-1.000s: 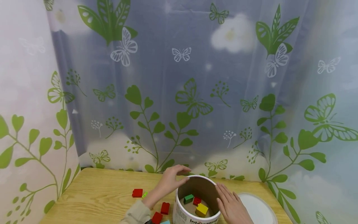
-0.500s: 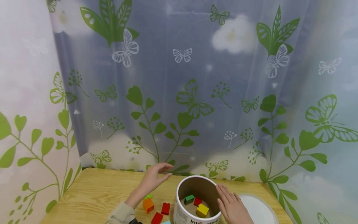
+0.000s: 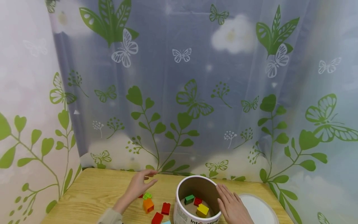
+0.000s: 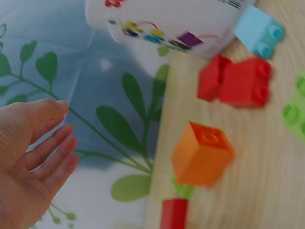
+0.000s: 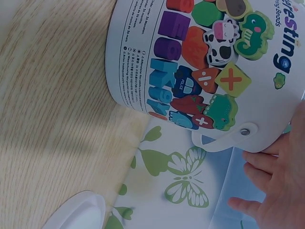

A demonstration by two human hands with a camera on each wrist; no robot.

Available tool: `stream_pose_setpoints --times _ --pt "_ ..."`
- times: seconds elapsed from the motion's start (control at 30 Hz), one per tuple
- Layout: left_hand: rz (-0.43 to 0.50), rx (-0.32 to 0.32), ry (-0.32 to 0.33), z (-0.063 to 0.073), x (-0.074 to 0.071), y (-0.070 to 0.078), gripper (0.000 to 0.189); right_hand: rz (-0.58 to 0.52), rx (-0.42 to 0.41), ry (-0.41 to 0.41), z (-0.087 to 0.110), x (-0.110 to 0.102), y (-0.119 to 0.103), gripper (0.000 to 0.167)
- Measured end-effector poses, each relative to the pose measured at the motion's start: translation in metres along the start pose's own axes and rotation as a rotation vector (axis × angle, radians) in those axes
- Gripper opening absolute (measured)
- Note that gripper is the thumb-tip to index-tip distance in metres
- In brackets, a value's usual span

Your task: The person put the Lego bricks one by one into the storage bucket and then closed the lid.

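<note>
My left hand (image 3: 138,185) hovers over the table left of the bucket, fingers loosely bent and holding nothing. Near it lie an orange toy brick (image 3: 148,205), a lime-green brick (image 3: 147,195) and a red brick (image 3: 140,196) partly behind the wrist. My right hand (image 3: 234,205) rests with extended fingers against the right rim of the white bucket (image 3: 183,214). Inside the bucket sit a green brick (image 3: 189,199), a red brick (image 3: 197,201) and a yellow brick (image 3: 202,210). In the right wrist view, fingers touch the bucket's side near its handle (image 5: 224,143).
Two more red bricks (image 3: 166,208) and a light-blue brick (image 4: 259,31) lie just left of the bucket. A white round lid (image 3: 258,210) lies on the wooden table (image 3: 106,189) at the right. A patterned curtain (image 3: 195,124) hangs behind the table.
My left hand has moved left, away from the bucket's rim, uncovering the orange brick and now partly covering the far red one. The right hand and the bucket have stayed in place.
</note>
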State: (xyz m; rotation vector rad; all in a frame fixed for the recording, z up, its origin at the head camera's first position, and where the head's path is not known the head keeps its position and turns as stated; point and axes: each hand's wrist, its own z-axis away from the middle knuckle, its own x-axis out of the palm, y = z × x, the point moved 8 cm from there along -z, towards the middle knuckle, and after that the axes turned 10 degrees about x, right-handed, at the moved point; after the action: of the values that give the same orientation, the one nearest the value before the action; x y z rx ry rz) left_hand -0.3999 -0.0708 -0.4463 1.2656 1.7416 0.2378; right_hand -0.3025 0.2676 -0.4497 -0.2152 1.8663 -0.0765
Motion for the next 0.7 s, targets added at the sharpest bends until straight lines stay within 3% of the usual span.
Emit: stream_pose_setpoints --times 0.3,0.7 --pt "-0.034 -0.047 -0.055 0.023 -0.001 -0.033 0.025 -0.005 0.013 -0.022 0.0 0.0 0.0 0.045" --pt "-0.112 -0.071 -0.156 0.043 0.003 -0.067 0.032 -0.012 0.007 -0.025 -0.001 0.001 0.001 0.046"
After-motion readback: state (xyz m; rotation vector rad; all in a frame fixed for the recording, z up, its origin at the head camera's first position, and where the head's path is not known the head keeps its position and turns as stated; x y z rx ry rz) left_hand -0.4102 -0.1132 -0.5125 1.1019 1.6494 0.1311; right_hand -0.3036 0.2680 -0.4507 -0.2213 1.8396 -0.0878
